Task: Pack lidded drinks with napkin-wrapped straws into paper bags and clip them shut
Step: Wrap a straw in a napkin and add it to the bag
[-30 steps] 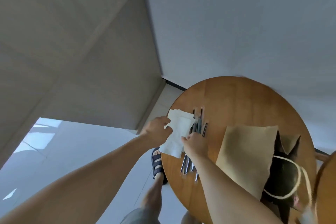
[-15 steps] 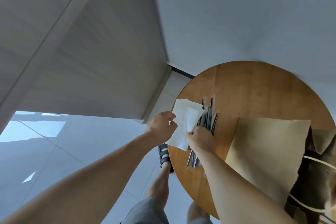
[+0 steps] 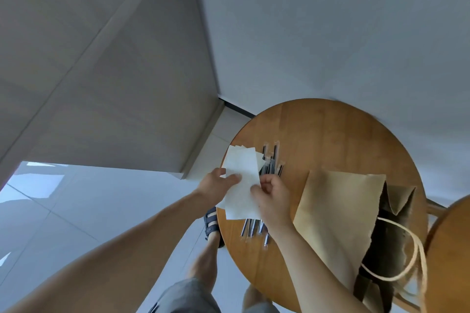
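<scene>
Left hand (image 3: 218,185): grip closed on left edge of thin white paper napkin (image 3: 241,195), thumb on top. Right edge pinched by right hand (image 3: 274,198). Dark plastic-wrapped straws (image 3: 272,168) laid just beneath on round wooden tabletop (image 3: 330,134), long axis away from body; right hand judged nearer. Brown paper bag (image 3: 338,216) laid at right.

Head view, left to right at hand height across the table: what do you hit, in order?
In order: left hand → white paper napkin, pinched by both hands → right hand → brown paper bag with cord handles → second round wooden surface at the frame edge.
</scene>
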Demonstrator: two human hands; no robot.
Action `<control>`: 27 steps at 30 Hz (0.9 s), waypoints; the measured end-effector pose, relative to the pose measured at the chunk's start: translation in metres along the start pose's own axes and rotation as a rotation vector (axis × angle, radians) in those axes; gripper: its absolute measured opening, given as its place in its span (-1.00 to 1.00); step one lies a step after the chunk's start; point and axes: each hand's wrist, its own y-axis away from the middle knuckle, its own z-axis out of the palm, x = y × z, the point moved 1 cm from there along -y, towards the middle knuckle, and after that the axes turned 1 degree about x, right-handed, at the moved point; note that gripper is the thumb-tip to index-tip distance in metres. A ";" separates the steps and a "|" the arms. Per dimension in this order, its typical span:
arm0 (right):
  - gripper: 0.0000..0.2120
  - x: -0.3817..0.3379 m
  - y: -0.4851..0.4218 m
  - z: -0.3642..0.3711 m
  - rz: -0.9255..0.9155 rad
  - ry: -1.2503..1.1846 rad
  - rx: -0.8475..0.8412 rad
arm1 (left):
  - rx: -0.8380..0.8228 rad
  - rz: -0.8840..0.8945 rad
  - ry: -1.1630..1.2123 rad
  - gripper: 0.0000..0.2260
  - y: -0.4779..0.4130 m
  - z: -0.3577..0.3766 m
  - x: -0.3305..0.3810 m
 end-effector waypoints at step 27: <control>-0.77 0.068 -0.023 -0.026 0.190 0.750 0.219 | 0.081 0.114 0.000 -0.84 0.012 0.003 0.003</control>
